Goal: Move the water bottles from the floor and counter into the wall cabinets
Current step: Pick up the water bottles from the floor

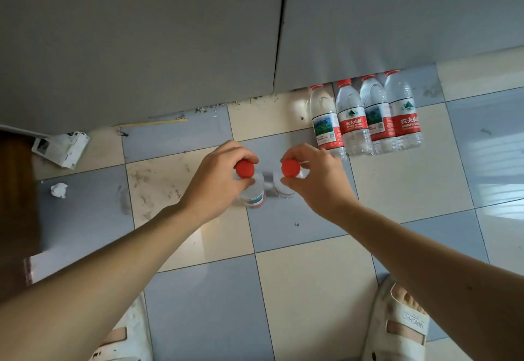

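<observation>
Your left hand and right hand each pinch one bottle's neck; lift both next, leaving four bottles at two o'clock.

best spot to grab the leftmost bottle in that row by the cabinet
Take the leftmost bottle by its neck just under the red cap, coming from above. It stands upright, its left side is free, and another bottle crowds its right.

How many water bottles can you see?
6. One in the left hand, one in the right hand, four standing in a row by the cabinet. More may be hidden.
</observation>
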Demonstrator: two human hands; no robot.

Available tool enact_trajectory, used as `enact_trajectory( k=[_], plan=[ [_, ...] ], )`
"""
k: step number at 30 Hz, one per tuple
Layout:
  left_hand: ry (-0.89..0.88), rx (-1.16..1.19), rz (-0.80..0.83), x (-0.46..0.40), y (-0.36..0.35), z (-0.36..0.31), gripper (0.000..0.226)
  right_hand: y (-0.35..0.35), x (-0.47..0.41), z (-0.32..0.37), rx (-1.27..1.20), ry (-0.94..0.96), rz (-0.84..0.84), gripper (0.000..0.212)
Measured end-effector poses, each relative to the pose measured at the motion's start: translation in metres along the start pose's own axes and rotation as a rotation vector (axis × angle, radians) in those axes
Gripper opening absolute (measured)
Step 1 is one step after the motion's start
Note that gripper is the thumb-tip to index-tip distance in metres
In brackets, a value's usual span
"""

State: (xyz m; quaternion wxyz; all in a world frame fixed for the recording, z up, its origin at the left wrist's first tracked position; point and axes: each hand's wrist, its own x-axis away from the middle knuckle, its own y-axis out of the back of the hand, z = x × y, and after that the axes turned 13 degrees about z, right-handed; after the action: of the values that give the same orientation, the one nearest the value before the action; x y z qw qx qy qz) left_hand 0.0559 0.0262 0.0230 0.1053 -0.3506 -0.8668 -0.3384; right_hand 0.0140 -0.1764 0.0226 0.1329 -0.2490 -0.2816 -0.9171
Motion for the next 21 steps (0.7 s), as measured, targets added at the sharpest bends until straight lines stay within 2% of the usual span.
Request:
enact_trajectory(
  k=[8, 12, 17, 21],
  plan=[
    [-0.095, -0.134, 0.079, 0.027, -0.028, 0.007, 0.031, -0.016, 0.032, -0.023, 0.057, 0.028, -0.007, 0.040],
    [-0.053, -0.168, 0.076, 0.031, -0.042, 0.019, 0.048, -0.023, 0.034, -0.040, 0.024, -0.012, -0.012, 0.057],
    [0.119, 0.009, 0.026, 0.032, -0.063, 0.044, 0.078, -0.033, 0.024, -0.075, -0.101, -0.165, 0.079, 0.085],
    [0.222, 0.176, -0.022, 0.026, -0.091, 0.062, 0.077, -0.048, 0.007, -0.093, -0.155, -0.167, 0.102, 0.087]
  ],
)
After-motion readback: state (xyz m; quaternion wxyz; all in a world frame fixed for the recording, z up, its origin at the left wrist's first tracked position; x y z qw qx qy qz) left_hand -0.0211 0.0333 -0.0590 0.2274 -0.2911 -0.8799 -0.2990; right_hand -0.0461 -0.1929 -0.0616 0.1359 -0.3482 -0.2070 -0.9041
